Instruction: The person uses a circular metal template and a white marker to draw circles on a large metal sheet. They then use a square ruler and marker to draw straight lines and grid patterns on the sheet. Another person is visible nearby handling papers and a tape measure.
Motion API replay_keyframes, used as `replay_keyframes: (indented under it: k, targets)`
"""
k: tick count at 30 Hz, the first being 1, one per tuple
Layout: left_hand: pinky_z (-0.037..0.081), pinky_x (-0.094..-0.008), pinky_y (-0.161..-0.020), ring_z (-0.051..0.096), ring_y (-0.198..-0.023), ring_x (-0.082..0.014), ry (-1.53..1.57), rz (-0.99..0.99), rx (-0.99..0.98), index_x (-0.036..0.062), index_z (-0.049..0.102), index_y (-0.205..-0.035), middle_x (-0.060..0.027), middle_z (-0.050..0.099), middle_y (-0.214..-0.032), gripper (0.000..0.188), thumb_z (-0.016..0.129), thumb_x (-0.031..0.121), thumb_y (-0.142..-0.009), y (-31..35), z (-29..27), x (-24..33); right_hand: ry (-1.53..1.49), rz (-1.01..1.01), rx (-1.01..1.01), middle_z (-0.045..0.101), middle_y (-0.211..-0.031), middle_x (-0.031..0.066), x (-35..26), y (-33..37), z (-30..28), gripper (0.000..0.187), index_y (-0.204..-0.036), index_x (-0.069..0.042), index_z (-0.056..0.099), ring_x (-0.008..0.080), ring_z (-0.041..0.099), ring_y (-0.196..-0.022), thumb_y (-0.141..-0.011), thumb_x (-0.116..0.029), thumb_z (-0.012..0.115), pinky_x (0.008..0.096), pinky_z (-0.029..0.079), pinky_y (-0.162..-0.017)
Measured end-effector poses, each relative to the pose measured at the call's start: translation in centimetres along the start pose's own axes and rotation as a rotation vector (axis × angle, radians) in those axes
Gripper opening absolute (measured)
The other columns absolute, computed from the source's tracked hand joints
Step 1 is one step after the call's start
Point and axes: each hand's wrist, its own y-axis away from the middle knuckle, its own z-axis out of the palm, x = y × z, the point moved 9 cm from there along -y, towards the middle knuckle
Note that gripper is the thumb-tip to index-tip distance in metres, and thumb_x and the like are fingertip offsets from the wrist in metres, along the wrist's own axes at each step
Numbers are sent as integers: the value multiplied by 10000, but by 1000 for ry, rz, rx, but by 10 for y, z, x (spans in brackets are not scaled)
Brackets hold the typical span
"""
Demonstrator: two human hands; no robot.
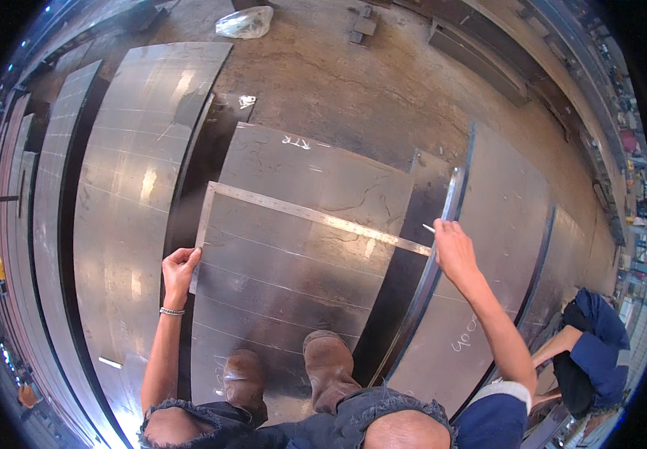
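Observation:
A metal framing square (314, 215) lies across the dark steel plate (275, 295) in front of me, its corner at the upper left. My left hand (180, 272) pinches the short arm of the square at the plate's left edge. My right hand (454, 251) is closed around a thin white marking stick (428, 227), close to the far end of the long arm. That hand is over the long edge of the plate to the right (499, 217). Several pale lines run across the middle plate, roughly parallel to the long arm.
My brown boots (329, 367) stand on the middle plate. Long steel plates (132, 150) lie to the left, with dark gaps between them. A clear plastic bag (245, 22) and steel beams (481, 56) lie on the floor beyond. Another person (593, 352) crouches at the lower right.

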Motion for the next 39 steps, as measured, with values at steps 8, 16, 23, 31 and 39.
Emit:
replay_keyframes:
  k: [8,16,23,31,39]
  targets:
    - [467,-215,-691,580,-755,-40,7,-10,-69,-3,735,-932,29,676,-816,169,757,165,-924,5,-5,-1,-661,250,65,605,-893,256,-19,16,32,104,-1043,-14,417,487,606,-858,-1010,-78,492,544,461,-742]
    - [483,-224,-723,593,-775,-53,68,-7,-55,-8,724,-942,19,684,-842,165,751,154,-924,6,-12,-6,-793,341,59,600,-823,213,-10,25,39,101,-1056,-35,426,443,636,-808,-1006,-88,495,497,477,-721]
    - [474,-224,-714,605,-768,-59,30,22,-51,-24,735,-1039,-9,698,-824,230,757,167,-912,-40,20,42,-757,322,269,601,-792,186,28,-33,14,110,-1047,-36,445,377,649,-743,-1002,-98,524,463,485,-685]
    - [475,-211,-701,604,-754,-54,86,58,-25,-28,730,-1124,-4,704,-824,307,801,128,-868,-36,30,59,-762,324,324,608,-821,169,46,-44,31,121,-1050,-35,455,335,641,-763,-1001,-112,535,433,486,-705]
    - [474,-213,-686,602,-760,-58,45,-26,-28,-26,735,-1121,-6,711,-871,321,815,149,-865,-41,30,58,-876,391,280,648,-859,113,48,-46,35,87,-1054,-29,467,205,659,-847,-1015,-92,511,359,505,-772]
